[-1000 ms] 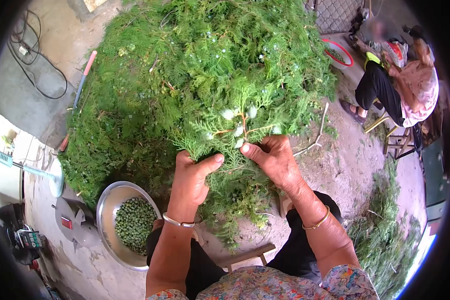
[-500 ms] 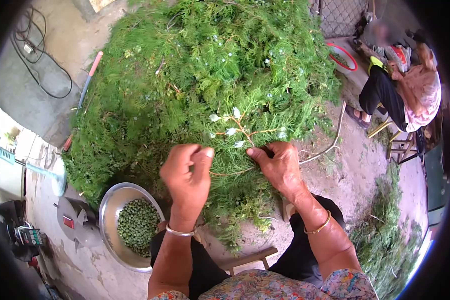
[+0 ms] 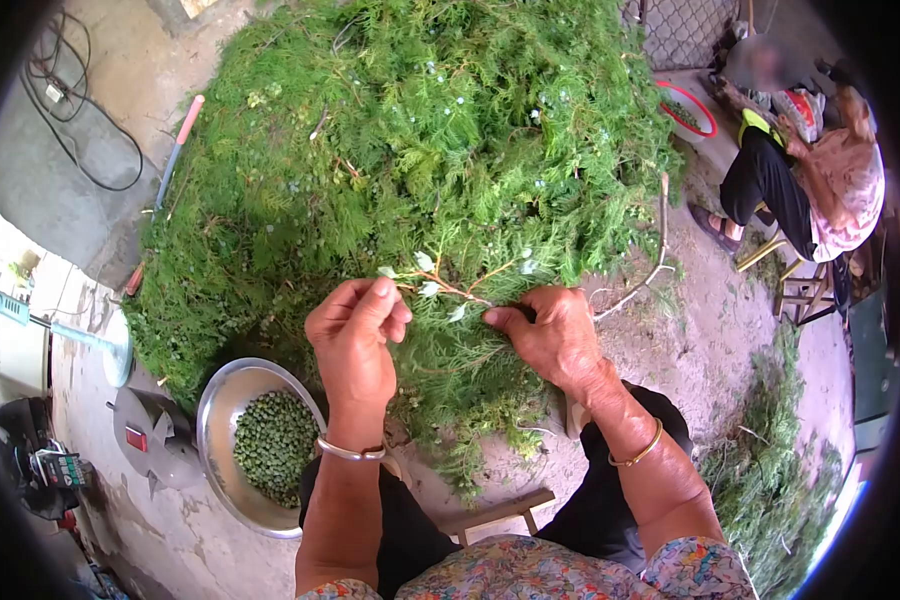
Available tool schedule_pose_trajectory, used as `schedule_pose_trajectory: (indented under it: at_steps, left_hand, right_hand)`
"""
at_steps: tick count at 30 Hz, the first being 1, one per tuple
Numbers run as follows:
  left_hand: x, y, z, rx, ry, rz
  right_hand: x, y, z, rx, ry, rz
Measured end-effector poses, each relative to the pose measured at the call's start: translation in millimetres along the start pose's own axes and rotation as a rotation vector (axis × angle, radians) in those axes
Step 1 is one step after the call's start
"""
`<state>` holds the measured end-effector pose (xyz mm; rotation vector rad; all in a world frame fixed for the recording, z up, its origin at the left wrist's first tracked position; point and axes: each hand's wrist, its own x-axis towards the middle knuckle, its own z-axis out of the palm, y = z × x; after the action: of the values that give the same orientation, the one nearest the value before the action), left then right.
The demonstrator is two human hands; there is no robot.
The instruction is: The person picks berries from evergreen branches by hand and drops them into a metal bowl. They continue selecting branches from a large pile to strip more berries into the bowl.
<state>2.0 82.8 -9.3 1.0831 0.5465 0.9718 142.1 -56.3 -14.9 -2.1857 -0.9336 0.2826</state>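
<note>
My right hand (image 3: pixel 555 335) is closed around the base of a small sprig (image 3: pixel 457 290) with orange-brown stems and several pale blue-green seed cones. At the sprig's left tip, my left hand (image 3: pixel 355 325) has its thumb and forefinger pinched at a pale cone (image 3: pixel 386 272). Below and around both hands lies a big heap of green conifer branches (image 3: pixel 370 170). To the left of my left forearm, a metal bowl (image 3: pixel 215 420) holds many green cones (image 3: pixel 278 450).
Another person (image 3: pixel 820 190) sits at the upper right beside a red-rimmed basin (image 3: pixel 708 118). A pink-handled tool (image 3: pixel 188 120) lies at the heap's left edge. A fan (image 3: pixel 115 350) stands at left, and a bare branch (image 3: pixel 660 240) at right. More cut greenery (image 3: pixel 770 460) covers the lower right ground.
My left hand has moved slightly left and up to a cone at the sprig's tip. The sprig has tilted leftward in my right hand, and the bare branch has shifted.
</note>
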Motion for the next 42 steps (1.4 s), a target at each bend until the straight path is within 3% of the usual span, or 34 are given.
schedule_pose_trajectory:
  at_steps: [3, 6, 9, 13, 17, 23, 28, 36, 40, 42]
  left_hand:
    - [20, 11, -29, -0.451, 0.033, -0.095]
    - [37, 26, -59, -0.715, -0.323, -0.140]
    - [33, 17, -52, -0.636, -0.226, -0.286]
    - [25, 6, -43, -0.415, -0.196, -0.418]
    - [12, 9, -16, -0.170, -0.158, -0.396]
    - [8, 4, -13, -0.257, -0.380, -0.427]
    - [10, 4, -15, -0.253, -0.404, -0.363]
    - [4, 10, -18, 0.067, -0.443, -0.371]
    - [4, 21, -18, -0.038, -0.345, -0.400]
    - [8, 23, -22, -0.078, -0.186, -0.279]
  right_hand:
    - [-2, 5, 2, -0.056, 0.041, -0.021]
    - [-1, 10, -1, -0.085, 0.072, -0.003]
    - [-1, 12, 0, -0.042, 0.123, -0.099]
    - [-5, 8, -8, -0.046, -0.015, -0.068]
    - [-6, 10, -7, -0.040, -0.051, -0.151]
    - [-6, 8, -8, -0.054, -0.073, -0.215]
    - [-6, 7, -8, -0.087, -0.071, -0.242]
    - [-5, 9, -6, -0.161, -0.051, -0.308]
    - [-4, 8, -2, -0.168, -0.043, -0.268]
    - [-4, 10, 1, -0.184, 0.051, -0.280]
